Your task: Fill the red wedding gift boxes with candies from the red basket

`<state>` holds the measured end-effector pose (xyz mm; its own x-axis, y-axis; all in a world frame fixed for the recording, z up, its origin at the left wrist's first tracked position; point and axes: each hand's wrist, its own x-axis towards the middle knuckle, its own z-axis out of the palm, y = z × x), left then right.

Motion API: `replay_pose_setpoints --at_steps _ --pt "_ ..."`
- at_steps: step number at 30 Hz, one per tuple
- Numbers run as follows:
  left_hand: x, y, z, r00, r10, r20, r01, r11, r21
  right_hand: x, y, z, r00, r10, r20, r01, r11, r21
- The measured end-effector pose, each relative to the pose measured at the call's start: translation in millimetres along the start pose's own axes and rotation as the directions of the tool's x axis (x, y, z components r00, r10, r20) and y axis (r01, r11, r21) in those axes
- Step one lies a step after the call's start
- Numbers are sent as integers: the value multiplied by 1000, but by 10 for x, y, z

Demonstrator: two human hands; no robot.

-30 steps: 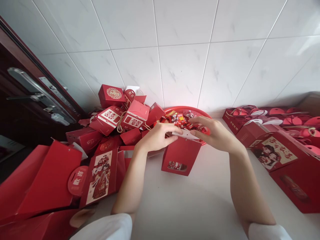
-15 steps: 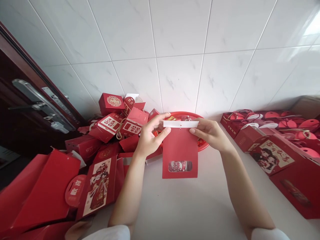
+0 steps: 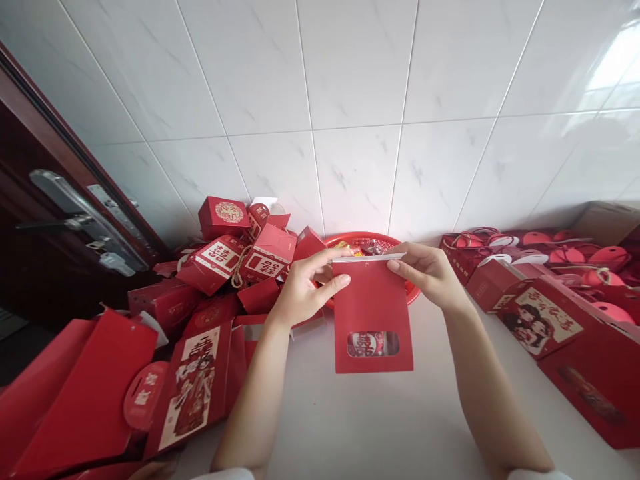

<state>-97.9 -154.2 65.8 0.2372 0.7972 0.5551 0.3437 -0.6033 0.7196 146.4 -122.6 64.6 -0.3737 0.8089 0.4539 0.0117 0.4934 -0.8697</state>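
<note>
A small red paper bag (image 3: 373,320) with a clear window low on its front hangs upright over the white counter, and a printed red-and-white packet shows through the window. A white strip (image 3: 367,257) runs along its top edge. My left hand (image 3: 310,287) pinches the bag's upper left side between thumb and fingers. My right hand (image 3: 425,273) grips the upper right corner. Behind the bag sits a round red plastic basket (image 3: 400,267) holding wrapped sweets (image 3: 357,248), partly hidden by my hands.
A heap of red boxes and bags (image 3: 225,267) fills the left of the counter, below a white tiled wall (image 3: 350,133). A dark door with a metal handle (image 3: 85,213) stands far left. Red boxes (image 3: 550,327) and round red tags (image 3: 575,243) lie to the right.
The bag has moved slightly right and down, and its top edge now looks narrower and closed. Both hands stay on its top edge.
</note>
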Motion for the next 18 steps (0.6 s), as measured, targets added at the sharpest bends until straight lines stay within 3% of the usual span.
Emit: replay_pose_setpoints --at_steps 7,12,18 --pt "-1 27 5 991 96 -88 -91 994 58 -32 -109 -16 1000 -22 10 22 997 -74" --pt "8 69 20 982 151 -113 -142 986 85 -47 -134 -15 998 -4 65 4 1000 -9" --pt "15 81 36 986 141 -94 -136 989 56 -45 -95 -16 999 -49 4 49 997 -67"
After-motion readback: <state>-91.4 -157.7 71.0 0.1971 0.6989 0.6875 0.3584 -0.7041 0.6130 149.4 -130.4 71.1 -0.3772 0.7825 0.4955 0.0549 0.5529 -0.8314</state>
